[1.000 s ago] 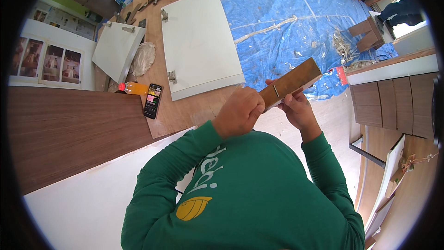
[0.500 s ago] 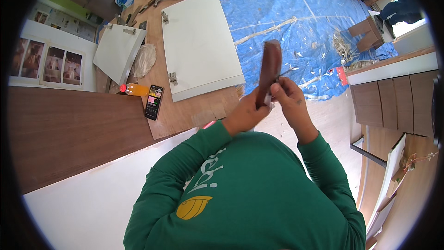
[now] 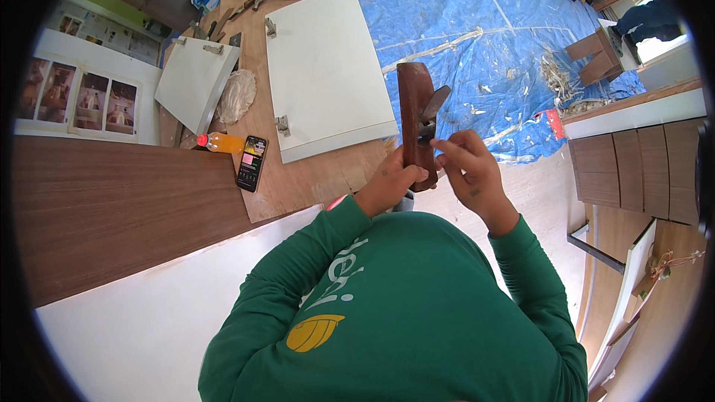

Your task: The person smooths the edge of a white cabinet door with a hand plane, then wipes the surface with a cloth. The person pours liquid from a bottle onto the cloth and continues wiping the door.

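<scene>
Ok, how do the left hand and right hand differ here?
The left hand grips the plane at its near end; the right hand has fingertips close to its middle, contact unclear. The left hand is closed around the wood, while the right hand is loosely curled. Both are bare, below green sleeves.

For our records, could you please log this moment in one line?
left hand: holding wooden plane | right hand: close beside it | white panel: lying on wooden worktop
</scene>
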